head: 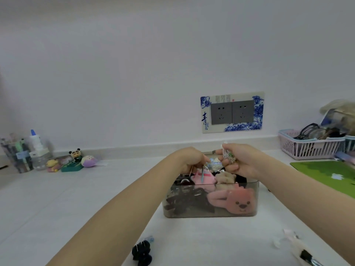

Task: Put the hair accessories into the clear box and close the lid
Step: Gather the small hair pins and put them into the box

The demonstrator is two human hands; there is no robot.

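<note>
The clear box (210,214) stands open on the white counter, filled with black claw clips (184,200), a pink plush bear clip (240,201), a beige plush piece (225,180) and a pink piece (203,179). Over its far side, my left hand (189,160) pinches thin hair pins (202,174), one blue and one brown, that hang down into the box. My right hand (240,160) grips a small sparkly silver-green accessory (228,156) above the box. A black claw clip (141,251) lies on the counter near the front. No lid is visible.
A white furry clip with a dark end (299,250) lies at the front right. A pink basket with glasses (311,144) and a green mat (326,175) are on the right. Small toys (75,160), a bottle (38,150) and a pen holder (17,154) stand at the left by the wall.
</note>
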